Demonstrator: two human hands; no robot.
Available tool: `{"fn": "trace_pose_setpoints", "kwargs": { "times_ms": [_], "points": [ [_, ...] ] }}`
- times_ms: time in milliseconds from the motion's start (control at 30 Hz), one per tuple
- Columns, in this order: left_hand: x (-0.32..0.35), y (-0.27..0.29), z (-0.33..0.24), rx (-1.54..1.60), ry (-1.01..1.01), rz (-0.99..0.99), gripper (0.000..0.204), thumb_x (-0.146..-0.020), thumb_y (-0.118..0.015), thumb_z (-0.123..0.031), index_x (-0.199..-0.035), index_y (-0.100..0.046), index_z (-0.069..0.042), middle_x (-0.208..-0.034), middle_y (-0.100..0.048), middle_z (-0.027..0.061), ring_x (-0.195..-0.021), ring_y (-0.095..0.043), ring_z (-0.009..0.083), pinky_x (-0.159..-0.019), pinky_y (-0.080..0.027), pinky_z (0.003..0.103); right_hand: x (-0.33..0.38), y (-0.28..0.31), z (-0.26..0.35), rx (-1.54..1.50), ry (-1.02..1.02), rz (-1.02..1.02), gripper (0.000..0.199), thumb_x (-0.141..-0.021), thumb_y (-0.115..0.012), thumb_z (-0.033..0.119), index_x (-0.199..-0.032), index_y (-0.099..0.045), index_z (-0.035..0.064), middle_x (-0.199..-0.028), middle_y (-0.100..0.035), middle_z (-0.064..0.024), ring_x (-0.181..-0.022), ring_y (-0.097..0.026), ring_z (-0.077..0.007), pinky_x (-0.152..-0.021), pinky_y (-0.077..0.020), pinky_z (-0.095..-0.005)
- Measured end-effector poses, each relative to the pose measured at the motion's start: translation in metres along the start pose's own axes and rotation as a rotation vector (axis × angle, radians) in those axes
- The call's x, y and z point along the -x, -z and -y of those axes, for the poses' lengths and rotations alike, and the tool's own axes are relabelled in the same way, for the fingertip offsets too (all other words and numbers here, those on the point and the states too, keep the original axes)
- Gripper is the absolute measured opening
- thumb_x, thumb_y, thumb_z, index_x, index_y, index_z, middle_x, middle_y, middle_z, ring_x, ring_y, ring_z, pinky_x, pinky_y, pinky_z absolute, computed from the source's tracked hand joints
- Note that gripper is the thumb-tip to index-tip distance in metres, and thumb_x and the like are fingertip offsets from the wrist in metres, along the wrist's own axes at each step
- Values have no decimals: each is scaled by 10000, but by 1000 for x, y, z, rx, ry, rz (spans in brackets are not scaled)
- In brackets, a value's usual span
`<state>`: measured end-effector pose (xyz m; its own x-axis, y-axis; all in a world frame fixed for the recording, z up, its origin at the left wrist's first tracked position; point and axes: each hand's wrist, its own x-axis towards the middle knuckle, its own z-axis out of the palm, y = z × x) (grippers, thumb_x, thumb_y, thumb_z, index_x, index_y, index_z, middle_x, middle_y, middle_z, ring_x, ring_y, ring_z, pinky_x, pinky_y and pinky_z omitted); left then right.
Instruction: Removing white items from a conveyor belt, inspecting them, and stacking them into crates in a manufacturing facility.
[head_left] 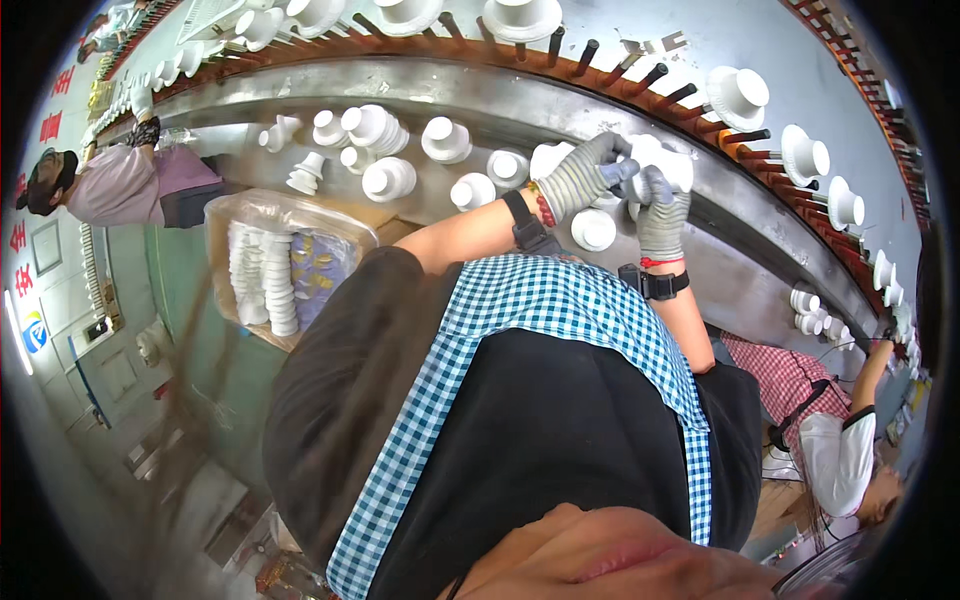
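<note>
White ceramic cup-shaped piece (668, 166) is clasped between both gloved hands, just above the grey metal bench (560, 105) that curves across the upper part of the view. Left hand (583, 175), in a grey knitted glove, wraps its fingers over the near side of the piece, closed on it; right hand (661, 212), gloved the same way, presses up against the piece from below with its fingers curled on it (how far the thumb reaches round is hidden). Each wrist carries a black strap, the left one (528, 226) next to a red bead band, the right one (655, 284) under a red cuff edge.

Directly beneath the hands, on the bench, stands a round white ceramic blank (593, 230). More white ceramic blanks (446, 140) are scattered on the bench to the left of the hands, some upright, some tipped on their sides. Along the far edge of the bench runs a row of dark wooden pegs (668, 84), several topped with white ceramic hat-shaped pieces (738, 95), continuing down the right-hand curve of the bench. Off the near left end of the bench sits a clear plastic bag of stacked white discs (262, 275). A person in a pink top (125, 185) stands at the bench's far left end, and a person in a red checked apron (815, 420) works near its right end.
</note>
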<state>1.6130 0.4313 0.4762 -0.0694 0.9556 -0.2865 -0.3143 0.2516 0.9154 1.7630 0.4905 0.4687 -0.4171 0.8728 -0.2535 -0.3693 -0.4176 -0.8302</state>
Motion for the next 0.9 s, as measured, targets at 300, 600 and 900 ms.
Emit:
{"fn": "trace_pose_setpoints", "kwargs": {
  "times_ms": [300,600,900],
  "points": [
    [-65,47,-85,-801,-873,-462,486,-853,-631,-209,-1257,-481,17,-1287,-490,238,-1160,-504,373,-975,-419,412,-65,-114,135,207,492,185,362,-883,-644,270,-1139,-579,23,-1056,-631,-63,-944,-625,-165,-810,-529,-304],
    [-40,109,-121,-462,-652,-84,328,-897,-596,-279,-1141,-637,-63,-1051,-674,142,-982,-626,284,-879,-472,368,-128,-177,110,731,307,403,390,-847,-626,313,-1083,-612,2,-996,-647,-80,-898,-609,-146,-767,-486,-260],
    [-17,147,-124,-708,-786,-371,254,-852,-623,-247,-1063,-662,-112,-947,-686,161,-913,-661,295,-813,-508,375,-97,-223,70,756,479,523,484,-776,-753,214,-1164,-548,8,-1087,-618,-105,-993,-592,-213,-908,-465,-352]
  ]
}}
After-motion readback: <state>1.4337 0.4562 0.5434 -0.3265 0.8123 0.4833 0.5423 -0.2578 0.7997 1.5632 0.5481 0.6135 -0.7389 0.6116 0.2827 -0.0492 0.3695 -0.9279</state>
